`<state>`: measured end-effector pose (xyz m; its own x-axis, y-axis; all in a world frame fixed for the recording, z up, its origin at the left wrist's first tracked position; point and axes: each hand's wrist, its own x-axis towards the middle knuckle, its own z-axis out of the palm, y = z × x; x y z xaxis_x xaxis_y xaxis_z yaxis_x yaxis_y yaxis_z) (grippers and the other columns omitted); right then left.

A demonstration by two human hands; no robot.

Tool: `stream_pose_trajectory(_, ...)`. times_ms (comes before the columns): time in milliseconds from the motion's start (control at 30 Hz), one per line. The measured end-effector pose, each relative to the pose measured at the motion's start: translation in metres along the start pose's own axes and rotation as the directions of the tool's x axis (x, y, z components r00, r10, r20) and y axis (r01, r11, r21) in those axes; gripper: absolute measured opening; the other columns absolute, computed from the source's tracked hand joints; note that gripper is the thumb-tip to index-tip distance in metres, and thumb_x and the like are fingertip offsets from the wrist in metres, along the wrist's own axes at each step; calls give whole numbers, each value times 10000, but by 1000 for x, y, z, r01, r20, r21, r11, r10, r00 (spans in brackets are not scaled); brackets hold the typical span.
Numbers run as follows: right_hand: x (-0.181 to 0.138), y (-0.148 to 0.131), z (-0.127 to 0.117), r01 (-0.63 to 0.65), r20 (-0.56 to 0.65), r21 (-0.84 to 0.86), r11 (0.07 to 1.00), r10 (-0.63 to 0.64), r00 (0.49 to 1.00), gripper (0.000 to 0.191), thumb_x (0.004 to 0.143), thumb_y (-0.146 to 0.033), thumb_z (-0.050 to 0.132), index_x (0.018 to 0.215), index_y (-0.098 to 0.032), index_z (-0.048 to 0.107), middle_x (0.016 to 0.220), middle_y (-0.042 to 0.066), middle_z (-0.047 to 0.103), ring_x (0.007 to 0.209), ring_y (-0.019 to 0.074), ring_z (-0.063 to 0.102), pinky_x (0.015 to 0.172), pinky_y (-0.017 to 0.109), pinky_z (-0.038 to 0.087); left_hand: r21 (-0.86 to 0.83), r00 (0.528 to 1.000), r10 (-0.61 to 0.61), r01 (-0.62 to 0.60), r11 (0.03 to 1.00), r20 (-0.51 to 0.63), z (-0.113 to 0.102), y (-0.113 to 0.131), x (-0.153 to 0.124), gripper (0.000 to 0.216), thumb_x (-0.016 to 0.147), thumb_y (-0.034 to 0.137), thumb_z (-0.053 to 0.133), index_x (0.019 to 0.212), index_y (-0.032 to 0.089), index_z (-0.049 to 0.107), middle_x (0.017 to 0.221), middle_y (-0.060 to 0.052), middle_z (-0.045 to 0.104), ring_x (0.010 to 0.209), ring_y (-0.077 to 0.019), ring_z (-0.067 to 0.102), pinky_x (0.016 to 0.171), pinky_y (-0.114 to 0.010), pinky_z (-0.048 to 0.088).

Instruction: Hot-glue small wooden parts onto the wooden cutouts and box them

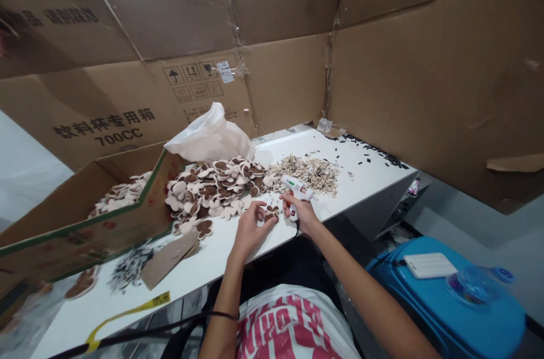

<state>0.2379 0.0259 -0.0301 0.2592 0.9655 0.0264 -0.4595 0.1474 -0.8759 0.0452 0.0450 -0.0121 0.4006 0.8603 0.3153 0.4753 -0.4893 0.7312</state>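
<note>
My left hand is at the table's front edge, its thumb and fingers closed on a small brown flower-shaped felt piece. In my right hand is a white hot glue gun, just right of the flower piece. Its nozzle direction is hard to make out. Behind my hands spreads a heap of brown and cream flower-shaped felt pieces. A pile of small cream-coloured bits lies behind the glue gun.
An open carton with more felt pieces stands at left, beside a white plastic bag. Cardboard walls enclose the white table. Black bits lie at far right. A blue stool holds a plastic bottle.
</note>
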Motion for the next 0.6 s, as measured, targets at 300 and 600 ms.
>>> stream_pose_trajectory(300, -3, -4, 5, 34, -24, -2, 999, -34, 999, 321, 724, -442, 890, 799, -203, 690, 617, -20, 640, 430, 112, 541, 422, 232, 415, -283, 997, -80, 79, 956, 9, 2, 2, 1, 376, 792, 461, 852, 1036, 219, 699, 850, -3, 677, 765, -163, 625, 709, -296, 509)
stream_pose_trajectory(600, -4, -4, 3, 5, 76, -4, 1000, -5, 997, 353, 714, -479, 915, 812, -195, 731, 607, -12, 639, 448, 131, 544, 441, 258, 442, -449, 992, -118, 121, 885, 36, 9, 16, 4, 453, 786, 530, 845, 1059, 209, 678, 970, -42, 725, 782, -163, 675, 708, -304, 571)
